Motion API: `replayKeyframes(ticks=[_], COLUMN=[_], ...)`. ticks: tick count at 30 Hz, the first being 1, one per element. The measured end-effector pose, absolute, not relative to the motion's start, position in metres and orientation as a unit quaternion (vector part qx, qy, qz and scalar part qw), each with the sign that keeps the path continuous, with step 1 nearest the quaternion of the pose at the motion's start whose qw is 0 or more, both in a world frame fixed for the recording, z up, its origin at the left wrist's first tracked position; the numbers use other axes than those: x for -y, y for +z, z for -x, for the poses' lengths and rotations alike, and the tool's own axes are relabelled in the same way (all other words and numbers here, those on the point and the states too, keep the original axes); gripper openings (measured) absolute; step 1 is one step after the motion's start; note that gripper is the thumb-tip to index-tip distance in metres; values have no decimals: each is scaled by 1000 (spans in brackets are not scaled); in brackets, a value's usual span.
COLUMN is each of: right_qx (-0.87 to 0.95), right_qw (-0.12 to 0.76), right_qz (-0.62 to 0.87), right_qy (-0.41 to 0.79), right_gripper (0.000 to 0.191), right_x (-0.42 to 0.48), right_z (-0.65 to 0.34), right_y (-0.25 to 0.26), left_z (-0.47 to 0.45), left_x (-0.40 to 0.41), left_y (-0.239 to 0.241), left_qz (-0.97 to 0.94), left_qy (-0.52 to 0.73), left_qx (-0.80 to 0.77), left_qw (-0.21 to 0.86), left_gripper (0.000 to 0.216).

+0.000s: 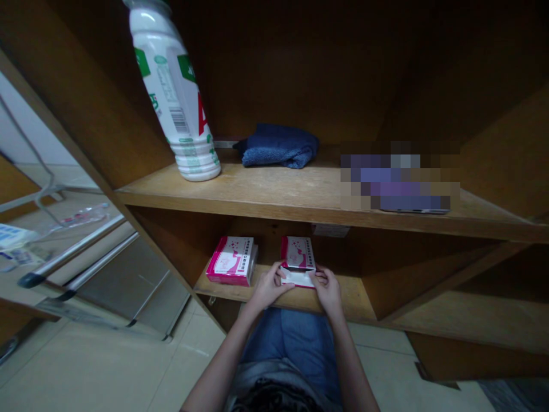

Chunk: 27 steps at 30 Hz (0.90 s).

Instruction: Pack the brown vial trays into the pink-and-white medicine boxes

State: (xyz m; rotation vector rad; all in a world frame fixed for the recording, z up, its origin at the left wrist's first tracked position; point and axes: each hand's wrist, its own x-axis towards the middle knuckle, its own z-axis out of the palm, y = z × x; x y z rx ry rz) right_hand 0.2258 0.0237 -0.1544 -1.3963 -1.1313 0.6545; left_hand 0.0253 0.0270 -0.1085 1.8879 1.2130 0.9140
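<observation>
Left hand [268, 288] and right hand [327, 290] pinch an open pink box [298, 252] at its white flap [295, 278], fingers curled, near the front edge of the lower shelf [347, 300]. A second box [231, 261] sits just left of it. A slipped pinch could drop the box off that edge; a hard pull could tear the flap.
</observation>
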Motion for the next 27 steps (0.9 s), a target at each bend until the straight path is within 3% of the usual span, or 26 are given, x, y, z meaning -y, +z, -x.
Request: replayKeyframes(ticks=[6, 20, 27], right_qx=[492, 480, 485], right_qw=[571, 552, 542], right_qz=[592, 627, 637], right_qy=[286, 270, 256], right_gripper=[39, 48, 50], right_x=[-20, -22, -24], right_z=[-223, -217, -218], right_y=[-143, -140, -142], left_z=[-27, -42, -44], left_x=[-30, -38, -38], left_y=[-101, -101, -106], left_qz=[-696, -624, -651], left_qy=[373, 356, 346], left_qx=[-539, -630, -639], left_qw=[294, 294, 217], left_gripper=[65, 61, 53])
